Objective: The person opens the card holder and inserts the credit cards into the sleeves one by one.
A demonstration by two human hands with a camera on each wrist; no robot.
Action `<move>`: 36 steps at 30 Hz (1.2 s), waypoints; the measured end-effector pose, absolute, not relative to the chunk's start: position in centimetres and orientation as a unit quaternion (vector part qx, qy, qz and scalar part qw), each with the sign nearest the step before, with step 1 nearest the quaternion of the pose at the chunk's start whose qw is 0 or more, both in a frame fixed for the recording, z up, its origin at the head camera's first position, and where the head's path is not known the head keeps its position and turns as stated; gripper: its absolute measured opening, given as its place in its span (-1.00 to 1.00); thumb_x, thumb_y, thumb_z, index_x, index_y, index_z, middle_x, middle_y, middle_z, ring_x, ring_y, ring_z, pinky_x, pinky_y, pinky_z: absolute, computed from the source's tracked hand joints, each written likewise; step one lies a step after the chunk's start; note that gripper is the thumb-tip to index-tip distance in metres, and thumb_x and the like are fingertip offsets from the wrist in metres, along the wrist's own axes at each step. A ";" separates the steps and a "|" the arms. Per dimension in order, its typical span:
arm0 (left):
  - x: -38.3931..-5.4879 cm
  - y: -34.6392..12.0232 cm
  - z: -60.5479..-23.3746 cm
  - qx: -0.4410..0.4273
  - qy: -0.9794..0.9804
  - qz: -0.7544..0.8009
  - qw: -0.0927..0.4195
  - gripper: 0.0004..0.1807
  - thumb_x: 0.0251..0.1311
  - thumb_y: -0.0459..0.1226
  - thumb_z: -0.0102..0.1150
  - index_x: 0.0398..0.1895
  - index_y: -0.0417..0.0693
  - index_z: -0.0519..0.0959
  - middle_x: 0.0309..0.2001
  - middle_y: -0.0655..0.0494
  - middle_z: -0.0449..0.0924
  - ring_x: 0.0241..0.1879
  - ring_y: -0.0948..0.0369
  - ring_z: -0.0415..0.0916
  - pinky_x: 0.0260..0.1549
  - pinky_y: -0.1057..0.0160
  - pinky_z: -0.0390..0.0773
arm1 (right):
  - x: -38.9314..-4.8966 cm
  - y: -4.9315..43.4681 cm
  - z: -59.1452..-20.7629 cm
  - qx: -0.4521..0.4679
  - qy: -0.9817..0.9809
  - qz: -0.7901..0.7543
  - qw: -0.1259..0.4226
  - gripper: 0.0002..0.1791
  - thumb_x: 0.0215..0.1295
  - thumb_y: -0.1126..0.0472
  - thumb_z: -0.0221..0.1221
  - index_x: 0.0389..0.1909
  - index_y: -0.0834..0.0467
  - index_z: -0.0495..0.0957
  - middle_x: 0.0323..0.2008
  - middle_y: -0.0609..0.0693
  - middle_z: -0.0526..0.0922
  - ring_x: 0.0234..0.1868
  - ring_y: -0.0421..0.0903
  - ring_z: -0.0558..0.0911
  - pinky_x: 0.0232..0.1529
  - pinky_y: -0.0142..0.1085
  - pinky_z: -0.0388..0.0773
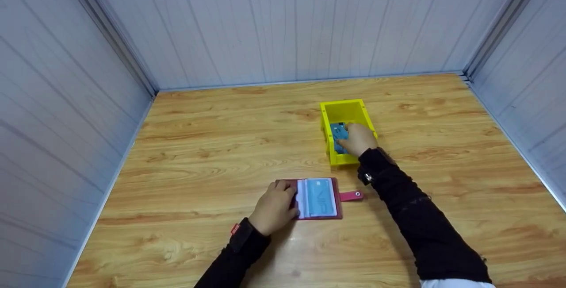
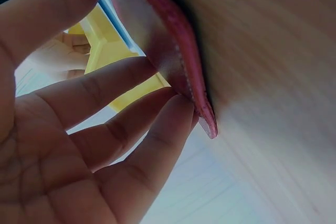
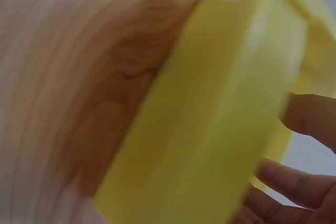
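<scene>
A card holder [image 1: 339,210] with a reddish cover lies spread on the wooden table, a light-blue card [image 1: 320,197] in its clear right-hand sleeve. On its left side rests my left hand [image 1: 273,206]; the left wrist view shows the fingers extended, with their tips against the cover [image 2: 170,40]. Farther back, my right hand [image 1: 359,140] reaches into a yellow bin [image 1: 344,159], at a blue card [image 1: 338,131] inside. The bin wall [image 3: 210,114] hides those fingertips in the right wrist view, so whether they pinch the card is unclear.
A pink snap strap [image 1: 351,196] sticks out from the holder's right edge, in front of the bin. Pale panel walls [image 1: 283,27] enclose the table [image 1: 199,146] at the back and both sides.
</scene>
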State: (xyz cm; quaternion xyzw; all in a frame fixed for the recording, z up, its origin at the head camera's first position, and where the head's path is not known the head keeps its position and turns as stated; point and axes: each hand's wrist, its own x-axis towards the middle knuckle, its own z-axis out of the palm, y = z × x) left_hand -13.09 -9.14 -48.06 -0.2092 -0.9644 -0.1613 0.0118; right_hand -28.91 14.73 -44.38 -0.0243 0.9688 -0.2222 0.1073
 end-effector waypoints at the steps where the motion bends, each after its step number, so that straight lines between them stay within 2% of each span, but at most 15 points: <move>1: -13.1 -9.1 -48.1 -0.209 -0.964 -0.161 0.011 -0.48 0.06 -0.22 0.37 0.08 -0.32 0.58 0.04 -0.16 0.57 0.07 -0.08 0.48 0.10 0.06 0.52 | -29.0 14.6 -44.6 -0.024 0.971 -0.213 0.110 -0.41 0.31 0.09 0.22 0.24 0.36 0.43 0.16 0.26 0.56 -0.05 0.05 0.51 0.17 -0.02 0.47; 8: -13.0 -9.1 -48.3 -0.211 -0.964 -0.162 0.021 -0.49 0.03 -0.23 0.37 0.06 -0.30 0.60 0.02 -0.15 0.57 0.04 -0.08 0.49 0.06 0.07 0.55 | -29.0 14.5 -45.4 -0.038 0.975 -0.182 0.120 -0.60 0.20 0.16 0.26 -0.08 0.40 0.55 -0.13 0.24 0.63 -0.21 0.05 0.48 -0.03 -0.09 0.47; 14: -13.0 -9.2 -48.6 -0.217 -0.963 -0.157 0.040 -0.54 -0.01 -0.23 0.36 -0.01 -0.26 0.62 -0.02 -0.13 0.59 -0.02 -0.06 0.51 0.04 0.09 0.54 | -29.2 14.5 -45.7 -0.035 0.977 -0.171 0.125 -0.57 0.14 0.16 0.31 -0.07 0.39 0.56 -0.15 0.22 0.62 -0.15 0.07 0.46 0.04 -0.07 0.43; 20: -13.0 -9.2 -48.5 -0.219 -0.963 -0.153 0.041 -0.53 -0.01 -0.23 0.36 0.00 -0.27 0.62 -0.02 -0.12 0.59 0.00 -0.06 0.50 0.05 0.09 0.53 | -29.2 14.3 -45.4 -0.030 0.978 -0.158 0.135 -0.65 0.19 0.16 0.27 -0.13 0.34 0.56 -0.25 0.14 0.55 -0.20 0.06 0.46 -0.06 -0.12 0.42; 30: -12.9 -9.1 -48.2 -0.211 -0.964 -0.156 0.026 -0.51 0.03 -0.23 0.35 0.05 -0.28 0.61 0.01 -0.15 0.58 0.02 -0.08 0.50 0.05 0.07 0.55 | -29.2 14.1 -45.1 -0.015 0.985 -0.125 0.119 -0.56 0.15 0.12 0.30 -0.06 0.35 0.54 -0.09 0.23 0.51 -0.11 0.09 0.45 0.00 -0.04 0.48; 36: -13.0 -9.2 -48.2 -0.207 -0.966 -0.155 0.022 -0.51 0.03 -0.22 0.36 0.04 -0.28 0.60 0.02 -0.15 0.58 0.03 -0.08 0.49 0.04 0.05 0.56 | -29.2 14.0 -44.6 -0.010 0.987 -0.127 0.101 -0.72 0.26 0.25 0.15 -0.07 0.33 0.55 -0.13 0.22 0.58 -0.17 0.06 0.52 -0.08 -0.06 0.55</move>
